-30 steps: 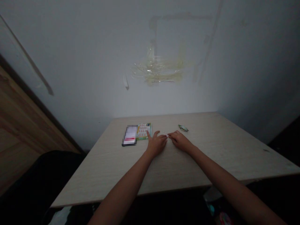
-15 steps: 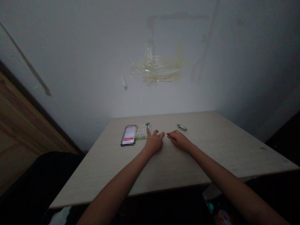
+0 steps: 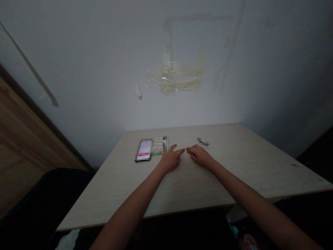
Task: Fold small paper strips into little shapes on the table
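Note:
Both my hands rest on a pale wooden table (image 3: pixel 234 173), fingertips almost meeting. My left hand (image 3: pixel 170 158) lies with fingers stretched forward, index finger by the edge of a colourful printed card (image 3: pixel 159 144). My right hand (image 3: pixel 199 155) has its fingers drawn together, pinching something small and pale that I cannot make out, which lies between the two hands. A phone (image 3: pixel 144 151) with a lit screen lies left of the card.
A small green wrapper (image 3: pixel 203 141) lies on the table beyond my right hand. A grey wall with old tape marks (image 3: pixel 174 78) stands behind the table. A wooden panel (image 3: pixel 20 139) is at the left, and dark clutter sits below the table's near edge.
My left hand's fingers have stretched out slightly toward my right hand. Otherwise both hands stay in place; the view shifts a little.

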The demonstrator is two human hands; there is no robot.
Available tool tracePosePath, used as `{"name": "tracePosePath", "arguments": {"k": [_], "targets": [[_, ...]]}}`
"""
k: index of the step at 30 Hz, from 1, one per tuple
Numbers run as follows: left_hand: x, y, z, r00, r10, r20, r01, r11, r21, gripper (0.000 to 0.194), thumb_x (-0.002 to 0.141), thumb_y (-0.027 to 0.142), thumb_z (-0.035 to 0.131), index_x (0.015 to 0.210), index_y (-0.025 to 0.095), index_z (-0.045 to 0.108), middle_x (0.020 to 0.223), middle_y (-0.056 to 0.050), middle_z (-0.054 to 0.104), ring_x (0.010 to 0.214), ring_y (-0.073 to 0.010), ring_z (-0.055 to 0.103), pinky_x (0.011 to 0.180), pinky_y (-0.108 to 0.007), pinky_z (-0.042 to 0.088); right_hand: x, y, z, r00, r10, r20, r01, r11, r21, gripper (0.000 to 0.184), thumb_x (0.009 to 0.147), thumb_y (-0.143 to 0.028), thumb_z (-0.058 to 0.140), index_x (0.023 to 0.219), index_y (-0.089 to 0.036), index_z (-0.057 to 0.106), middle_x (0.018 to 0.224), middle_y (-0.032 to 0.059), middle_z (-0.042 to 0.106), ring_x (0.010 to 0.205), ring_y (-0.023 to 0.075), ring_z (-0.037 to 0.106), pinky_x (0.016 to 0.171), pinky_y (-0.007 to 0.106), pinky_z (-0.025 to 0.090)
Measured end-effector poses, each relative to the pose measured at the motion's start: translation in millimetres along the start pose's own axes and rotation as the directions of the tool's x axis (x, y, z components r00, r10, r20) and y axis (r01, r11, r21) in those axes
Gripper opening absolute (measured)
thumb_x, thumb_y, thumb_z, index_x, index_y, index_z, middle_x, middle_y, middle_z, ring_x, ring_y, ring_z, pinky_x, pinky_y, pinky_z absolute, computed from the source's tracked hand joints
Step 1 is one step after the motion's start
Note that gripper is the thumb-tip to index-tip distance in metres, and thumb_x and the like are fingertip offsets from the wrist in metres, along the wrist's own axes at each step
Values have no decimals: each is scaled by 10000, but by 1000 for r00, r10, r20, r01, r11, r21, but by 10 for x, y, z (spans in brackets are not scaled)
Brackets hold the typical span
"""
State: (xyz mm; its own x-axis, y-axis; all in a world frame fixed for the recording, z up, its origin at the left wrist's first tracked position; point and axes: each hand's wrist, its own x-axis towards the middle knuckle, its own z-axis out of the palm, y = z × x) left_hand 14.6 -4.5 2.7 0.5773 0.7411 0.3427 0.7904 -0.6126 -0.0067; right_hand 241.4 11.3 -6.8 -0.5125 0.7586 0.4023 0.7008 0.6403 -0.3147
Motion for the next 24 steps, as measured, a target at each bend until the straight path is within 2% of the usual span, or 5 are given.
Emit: {"name": "tracePosePath", "arguments": {"k": [7,15,24], "targets": [[50,-22,-49,995,100,6,-101,994,42,498,931,262,432,1426,321,445,1379,-16,608,1378,-275,404,1126,-712,-133,1,19,14,1000,-15,-16,15,1000,-1,346,890,-103,502,1185,-162,672,1160,95,702,1057,217,565,975,358,457],[59,-11,-29,1000,-10,-8,11,999,42,497,929,299,416,1422,273,469,1306,-53,658,1329,-323,433,1075,-750,-179,-6,42,16,1000,-14,-19,14,1000,21,349,886,-102,504,1185,-168,671,1172,89,700,1072,213,565,985,364,456],[36,-12,-22,997,-78,-16,78,997,-10,521,921,332,439,1442,310,435,1293,-46,666,1306,-323,445,1065,-769,-154,-8,38,10,1000,-8,-14,8,1000,22,377,871,-92,505,1197,-189,667,1187,82,693,1105,215,558,1001,381,450]]}}
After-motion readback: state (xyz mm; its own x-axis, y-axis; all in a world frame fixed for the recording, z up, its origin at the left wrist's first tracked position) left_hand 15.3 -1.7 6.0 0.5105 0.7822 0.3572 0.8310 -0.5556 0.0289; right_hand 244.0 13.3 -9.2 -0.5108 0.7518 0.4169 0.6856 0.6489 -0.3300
